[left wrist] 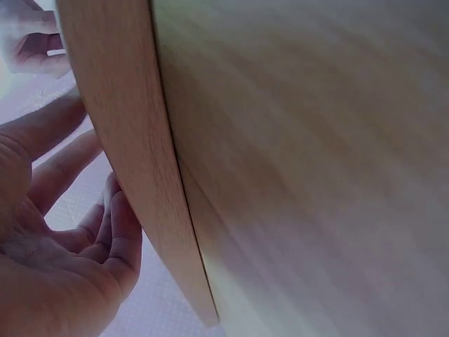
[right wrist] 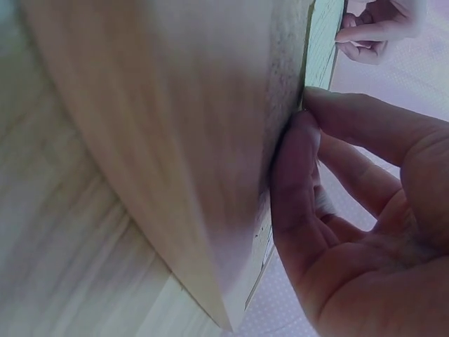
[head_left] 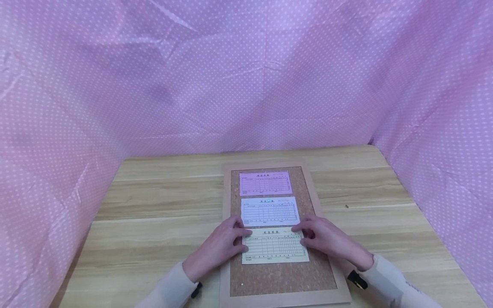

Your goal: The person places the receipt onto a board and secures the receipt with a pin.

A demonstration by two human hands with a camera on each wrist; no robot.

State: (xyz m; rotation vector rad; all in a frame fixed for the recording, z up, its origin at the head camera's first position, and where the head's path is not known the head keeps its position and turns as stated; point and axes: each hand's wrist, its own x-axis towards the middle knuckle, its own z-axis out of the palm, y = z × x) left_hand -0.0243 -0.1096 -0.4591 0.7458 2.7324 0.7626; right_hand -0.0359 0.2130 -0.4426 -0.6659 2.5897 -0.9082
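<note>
In the head view a pale yellow-green receipt slip (head_left: 275,252) lies on a framed cork board (head_left: 285,278). My left hand (head_left: 223,239) is at its left edge, index finger and thumb spread apart and touching the paper. At the right edge, my right hand (head_left: 327,237) has thumb and index fingertips on the slip; the right wrist view shows those fingertips (right wrist: 312,102) close together at the paper's edge. The board's frame hides the left fingertips in the left wrist view. A white slip (head_left: 269,214) and a pink slip (head_left: 265,186) lie in line above.
The board's frame (head_left: 227,192) rests on a wood-grain table (head_left: 161,192). A small dark speck (head_left: 346,206) is on the table to the right. Pink dotted cloth (head_left: 246,85) hangs behind and along both sides.
</note>
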